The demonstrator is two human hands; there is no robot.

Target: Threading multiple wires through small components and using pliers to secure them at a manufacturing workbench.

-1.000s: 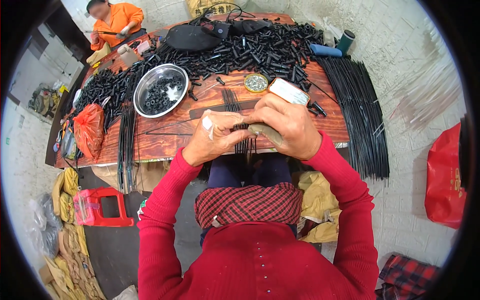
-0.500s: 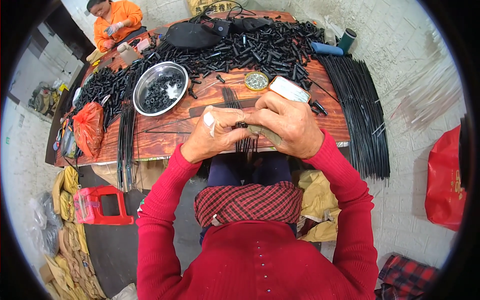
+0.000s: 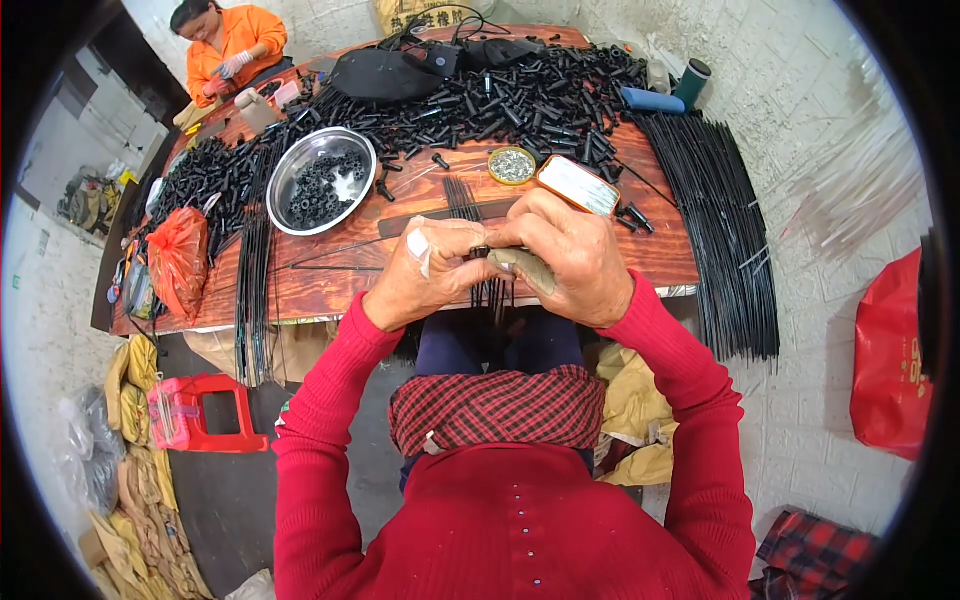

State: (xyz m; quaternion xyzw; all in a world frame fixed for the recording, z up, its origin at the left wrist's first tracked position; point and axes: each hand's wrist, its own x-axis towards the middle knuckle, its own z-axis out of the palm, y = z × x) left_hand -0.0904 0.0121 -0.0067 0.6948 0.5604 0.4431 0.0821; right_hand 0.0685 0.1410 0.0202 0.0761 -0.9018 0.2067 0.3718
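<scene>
My left hand (image 3: 425, 270), with a white patch stuck on its back, is closed in a pinch on a small black part (image 3: 481, 250). Close against it, my right hand (image 3: 570, 255) has its bent fingers on the same part; a grey-brown pad (image 3: 528, 268) covers its thumb. Fingers hide most of the part, so its kind does not show. Beneath both hands a bundle of thin black rods (image 3: 463, 197) lies across a flat dark strip (image 3: 400, 222) on the red-brown wooden table (image 3: 440, 182), the rod ends sticking out past the near edge.
A steel bowl (image 3: 283, 217) holds small black rings. Behind it spreads a heap of black bolt-like parts (image 3: 520, 100). A round tin (image 3: 512, 166) and a white-topped box (image 3: 578, 186) stand ahead. More rods (image 3: 710, 220) hang over the right edge. At far left sits another person (image 3: 235, 50).
My right hand has turned slightly and drawn in a little, showing more of the thumb pad. My left hand stays nearly still. The other person's hands have moved closer together.
</scene>
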